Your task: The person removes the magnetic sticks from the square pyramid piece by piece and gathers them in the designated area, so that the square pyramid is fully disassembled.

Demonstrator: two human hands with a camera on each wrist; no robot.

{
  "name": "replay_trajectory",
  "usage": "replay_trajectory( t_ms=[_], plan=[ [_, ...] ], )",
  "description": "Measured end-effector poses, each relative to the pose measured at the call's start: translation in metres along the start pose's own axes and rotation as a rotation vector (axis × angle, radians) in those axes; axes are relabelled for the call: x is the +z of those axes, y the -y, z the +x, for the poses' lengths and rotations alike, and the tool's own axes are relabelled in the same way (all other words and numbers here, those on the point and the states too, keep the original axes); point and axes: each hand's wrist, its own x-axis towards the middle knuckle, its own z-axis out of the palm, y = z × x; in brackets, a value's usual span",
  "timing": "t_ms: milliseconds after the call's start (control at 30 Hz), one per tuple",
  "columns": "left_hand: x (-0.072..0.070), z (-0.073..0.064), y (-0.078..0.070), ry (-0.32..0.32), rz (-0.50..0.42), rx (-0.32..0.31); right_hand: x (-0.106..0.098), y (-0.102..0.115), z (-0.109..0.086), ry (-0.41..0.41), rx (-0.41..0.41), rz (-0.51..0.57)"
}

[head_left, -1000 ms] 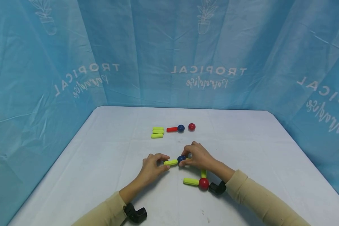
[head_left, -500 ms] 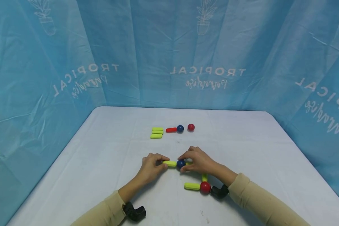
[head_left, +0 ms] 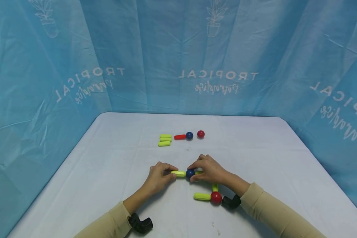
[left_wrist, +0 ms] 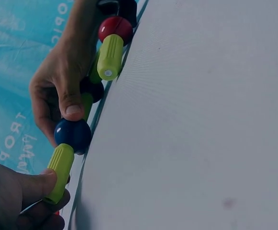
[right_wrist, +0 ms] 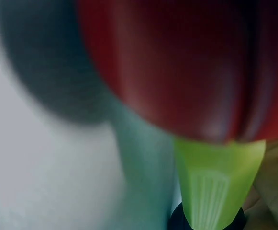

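Observation:
My left hand (head_left: 160, 177) pinches a yellow-green ribbed stick (left_wrist: 60, 167) between thumb and fingers. The far end of that stick meets a blue ball (head_left: 190, 174). Fingertips of my right hand (head_left: 209, 172) grip this ball at its right side, next to a second yellow-green stick, mostly covered by the hand. In the left wrist view, a darker blue ball (left_wrist: 94, 91) shows behind the right thumb. From there another stick (head_left: 215, 187) runs to a red ball (head_left: 216, 197), which bears a further yellow-green stick (head_left: 202, 196) pointing left. Up close, the red ball (right_wrist: 186, 72) fills the right wrist view.
Farther back on the white table (head_left: 131, 132) lie several yellow-green sticks (head_left: 165, 139), a red stick (head_left: 179, 137) touching a blue ball (head_left: 189, 136), and a separate red ball (head_left: 200, 134). Blue printed curtains (head_left: 166, 59) surround the table's back and sides.
Both hands and the joined pieces have shifted slightly toward the person. The left hand's stick, tilted before, now lies level in line with the blue ball. Over the last half second hardly anything moved.

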Motion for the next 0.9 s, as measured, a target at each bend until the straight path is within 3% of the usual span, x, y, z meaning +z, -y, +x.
replay_trajectory(
  t_ms=[300, 433, 567, 900],
  plan=[
    [-0.003, -0.002, 0.002, 0.003, -0.004, -0.014, 0.000, 0.001, -0.001, -0.001, 0.007, 0.022],
    [-0.015, 0.004, 0.010, -0.052, 0.015, -0.048, -0.002, -0.002, -0.003, -0.005, 0.035, 0.016],
    [-0.033, 0.016, 0.024, -0.120, 0.045, -0.092, -0.004, -0.005, -0.006, -0.015, 0.070, 0.026],
    [-0.052, 0.058, 0.045, -0.158, 0.071, -0.118, -0.001, -0.003, -0.006, -0.001, 0.077, 0.045]
  ],
)
